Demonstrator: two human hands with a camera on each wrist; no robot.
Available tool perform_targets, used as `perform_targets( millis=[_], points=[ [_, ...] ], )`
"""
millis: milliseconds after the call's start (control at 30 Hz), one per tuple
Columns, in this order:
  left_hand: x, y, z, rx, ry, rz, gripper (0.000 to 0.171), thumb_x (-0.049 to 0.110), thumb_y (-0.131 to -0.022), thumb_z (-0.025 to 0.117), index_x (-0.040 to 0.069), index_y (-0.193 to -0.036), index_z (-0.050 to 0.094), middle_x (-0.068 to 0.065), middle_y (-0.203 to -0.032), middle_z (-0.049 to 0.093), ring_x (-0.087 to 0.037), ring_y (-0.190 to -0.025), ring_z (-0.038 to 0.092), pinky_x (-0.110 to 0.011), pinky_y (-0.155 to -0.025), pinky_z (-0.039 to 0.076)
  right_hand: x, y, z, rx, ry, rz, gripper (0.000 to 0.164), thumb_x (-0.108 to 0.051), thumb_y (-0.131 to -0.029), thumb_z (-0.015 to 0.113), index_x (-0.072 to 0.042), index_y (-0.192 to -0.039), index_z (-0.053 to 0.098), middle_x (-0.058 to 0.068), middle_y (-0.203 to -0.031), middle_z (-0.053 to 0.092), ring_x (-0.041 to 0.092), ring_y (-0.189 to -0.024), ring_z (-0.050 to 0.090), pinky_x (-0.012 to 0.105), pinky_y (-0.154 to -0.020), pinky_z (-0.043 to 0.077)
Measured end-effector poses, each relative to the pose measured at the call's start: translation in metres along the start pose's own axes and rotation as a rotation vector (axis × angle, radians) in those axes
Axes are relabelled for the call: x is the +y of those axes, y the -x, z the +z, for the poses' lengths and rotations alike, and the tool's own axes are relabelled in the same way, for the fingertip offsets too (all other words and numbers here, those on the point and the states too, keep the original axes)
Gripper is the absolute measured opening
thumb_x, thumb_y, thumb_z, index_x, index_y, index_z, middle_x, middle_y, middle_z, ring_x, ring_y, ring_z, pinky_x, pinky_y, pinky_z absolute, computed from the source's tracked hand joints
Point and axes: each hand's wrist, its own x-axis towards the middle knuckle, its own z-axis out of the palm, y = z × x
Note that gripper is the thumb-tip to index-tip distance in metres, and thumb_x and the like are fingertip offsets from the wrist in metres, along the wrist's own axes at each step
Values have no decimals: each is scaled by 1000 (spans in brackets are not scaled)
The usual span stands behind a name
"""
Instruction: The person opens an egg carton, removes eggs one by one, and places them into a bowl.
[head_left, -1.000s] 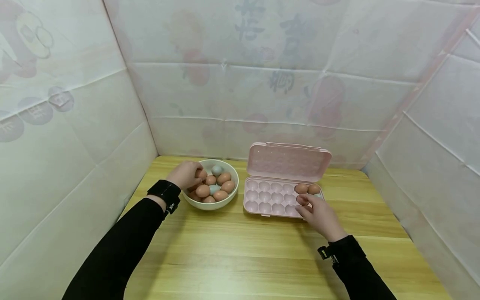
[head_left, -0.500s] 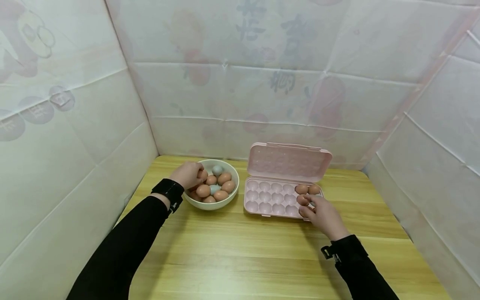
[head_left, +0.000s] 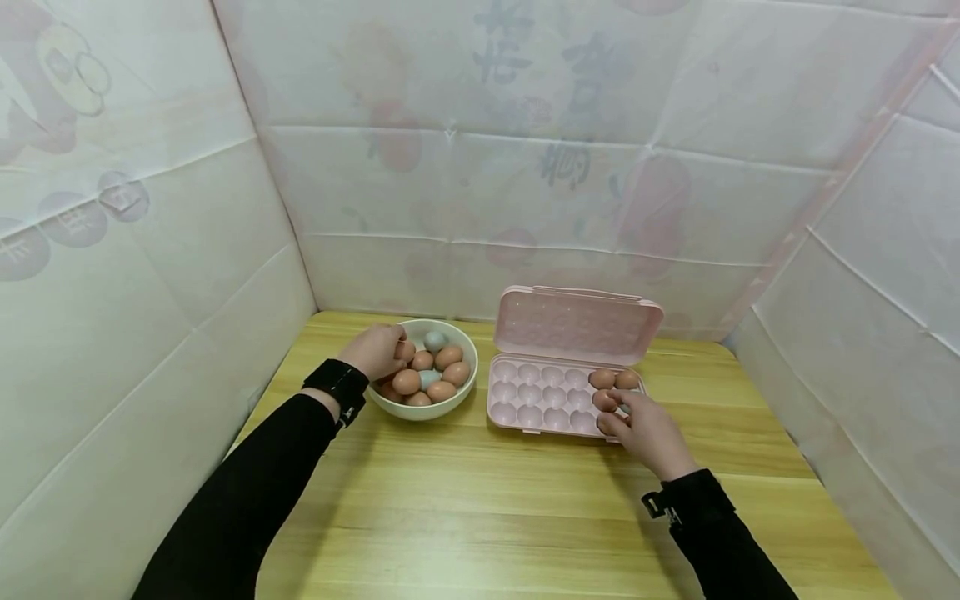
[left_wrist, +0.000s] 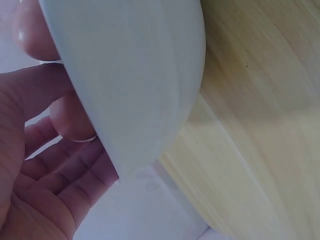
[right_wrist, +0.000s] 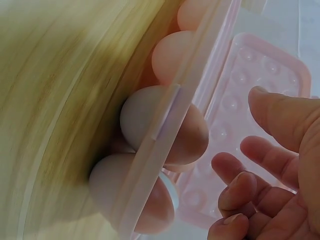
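My left hand (head_left: 372,350) reaches over the near-left rim of a cream bowl (head_left: 475,367) full of brown and pale blue-green eggs. Thumb and fingers curl round a brown egg (left_wrist: 72,117) just inside the rim; the bowl wall hides part of the grip. A pink egg carton (head_left: 531,393) lies to the right, lid raised. My right hand (head_left: 652,429) hovers at its right end, fingers loosely bent and holding nothing in the right wrist view. Below them are brown eggs (right_wrist: 192,135) in the cups, with a pale egg (right_wrist: 171,190) partly hidden behind one.
The carton's raised lid (head_left: 577,325) leans back near the rear sheet. Printed white sheets (head_left: 465,183) enclose the back and sides of the wooden table (head_left: 465,508). Cups on the carton's left side hold no eggs.
My right hand has shifted slightly right and down, away from the front eggs. My left hand has moved slightly right at the bowl, then stayed nearly still.
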Motion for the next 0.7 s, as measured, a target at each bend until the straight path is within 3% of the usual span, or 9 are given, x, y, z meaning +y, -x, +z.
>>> perform_targets(
  millis=[67,100,133,267,433,700],
  points=[
    [0,2,-1,28,-110,40,38,18,-103,69,-6,-132,63,-23,-119,72,-31,-100,72,-45,-88,62,1,0,0,-5,5,-1,40,-14,-98,76,5,-133,69,26,-120,75,38,-97,73,56,-85,59],
    [-1,3,-2,78,-232,78,44,20,-101,72,-5,-136,62,-24,-122,71,-32,-103,72,-46,-91,61,1,0,1,-9,9,-2,40,-14,-98,77,5,-133,69,26,-119,76,38,-96,73,56,-85,59],
    [0,5,-3,86,-243,84,47,22,-102,72,-5,-139,61,-26,-125,70,-35,-107,72,-48,-94,61,2,0,1,-14,13,-1,41,-14,-98,77,5,-133,69,26,-120,76,38,-96,73,56,-85,59],
    [5,17,-8,157,-246,123,46,23,-105,69,-6,-139,60,-27,-133,67,-40,-115,70,-51,-98,60,3,-1,2,-27,21,12,42,-15,-98,77,6,-133,69,29,-124,74,40,-102,74,56,-88,59],
    [22,37,-10,266,-253,224,40,21,-103,71,-2,-135,65,-23,-133,69,-38,-111,72,-50,-92,62,3,-2,5,-37,29,34,34,-16,-97,79,1,-125,72,22,-113,77,31,-89,76,50,-81,61],
    [50,69,10,406,-211,502,26,16,-95,81,3,-115,71,-13,-113,73,-27,-103,68,-41,-88,61,4,-4,10,-31,66,22,17,-12,-92,80,-9,-109,75,5,-91,73,19,-74,60,41,-72,53]
  ],
)
